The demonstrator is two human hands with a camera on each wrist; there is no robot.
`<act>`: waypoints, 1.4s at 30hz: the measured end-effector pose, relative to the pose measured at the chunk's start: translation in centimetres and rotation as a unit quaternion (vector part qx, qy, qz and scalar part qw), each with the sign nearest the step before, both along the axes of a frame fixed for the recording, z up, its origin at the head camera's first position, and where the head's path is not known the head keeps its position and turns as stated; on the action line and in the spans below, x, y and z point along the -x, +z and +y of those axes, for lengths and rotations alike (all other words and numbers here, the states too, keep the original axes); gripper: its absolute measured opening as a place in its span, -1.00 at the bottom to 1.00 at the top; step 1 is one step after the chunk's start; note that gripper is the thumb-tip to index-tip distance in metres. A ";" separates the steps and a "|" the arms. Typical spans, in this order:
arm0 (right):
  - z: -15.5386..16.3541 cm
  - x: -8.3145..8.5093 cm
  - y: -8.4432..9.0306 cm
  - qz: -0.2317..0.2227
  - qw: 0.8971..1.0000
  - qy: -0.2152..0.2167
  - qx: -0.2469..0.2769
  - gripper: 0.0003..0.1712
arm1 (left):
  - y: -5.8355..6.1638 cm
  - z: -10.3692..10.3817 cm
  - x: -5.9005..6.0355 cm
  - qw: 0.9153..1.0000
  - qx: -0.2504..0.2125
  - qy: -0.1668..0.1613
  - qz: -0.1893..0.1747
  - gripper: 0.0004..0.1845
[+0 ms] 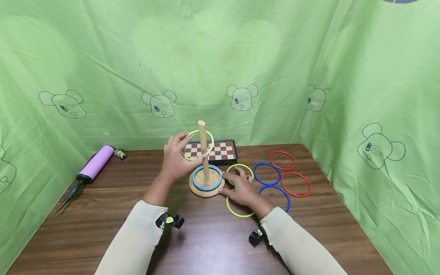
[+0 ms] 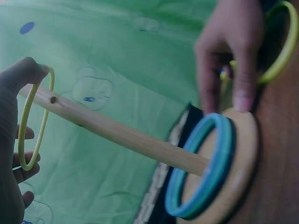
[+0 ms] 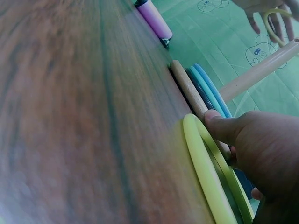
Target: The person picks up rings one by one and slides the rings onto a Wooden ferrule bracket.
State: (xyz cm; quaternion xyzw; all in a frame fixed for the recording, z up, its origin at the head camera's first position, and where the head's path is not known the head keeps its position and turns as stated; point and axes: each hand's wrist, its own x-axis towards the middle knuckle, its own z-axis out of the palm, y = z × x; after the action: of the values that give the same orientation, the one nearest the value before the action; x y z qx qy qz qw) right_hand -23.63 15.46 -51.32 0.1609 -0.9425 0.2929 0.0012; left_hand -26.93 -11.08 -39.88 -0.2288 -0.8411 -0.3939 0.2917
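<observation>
A wooden ring-toss stand has an upright post (image 1: 203, 147) on a round base (image 1: 197, 191). Light blue rings (image 1: 207, 188) lie stacked around the foot of the post. My left hand (image 1: 177, 158) pinches a yellow ring (image 1: 212, 139) between thumb and fingers, tilted at the post's upper part; in the left wrist view the post seems to pass through it. My right hand (image 1: 242, 189) grips the right rim of the base, its thumb (image 3: 219, 123) on the edge. Under and beside that hand lie two more yellow rings (image 1: 240, 216), partly hidden by it.
Blue rings (image 1: 267, 184) and red rings (image 1: 296, 196) lie flat on the table at the right. A checkered board (image 1: 225, 151) sits behind the stand. A purple hand pump (image 1: 97, 162) lies at the far left. Green cloth (image 1: 220, 57) hangs around the table.
</observation>
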 end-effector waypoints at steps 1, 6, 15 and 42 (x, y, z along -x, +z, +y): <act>0.0 0.0 0.0 -0.001 1.000 0.001 0.000 -0.27 | -0.4 0.0 0.0 1.000 0.009 0.003 -0.008 -0.17; 0.0 0.1 -0.1 0.003 1.000 0.003 0.000 -0.26 | -2.6 0.3 -0.4 0.997 0.048 0.014 -0.058 -0.19; 0.1 0.1 0.0 0.012 1.000 0.002 0.001 -0.24 | -5.7 0.8 -0.8 0.982 0.132 0.030 -0.132 -0.14; -0.1 0.1 -0.1 0.014 1.000 0.000 -0.003 -0.27 | -9.1 2.2 -1.1 0.962 0.183 0.033 -0.199 -0.13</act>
State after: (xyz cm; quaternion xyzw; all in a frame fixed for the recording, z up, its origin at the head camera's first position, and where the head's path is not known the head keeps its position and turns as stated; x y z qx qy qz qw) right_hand -23.74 15.36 -51.43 0.1649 -0.9432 0.2882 0.0143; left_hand -25.86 -8.93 -48.99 -0.1673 -0.9469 -0.2613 0.0846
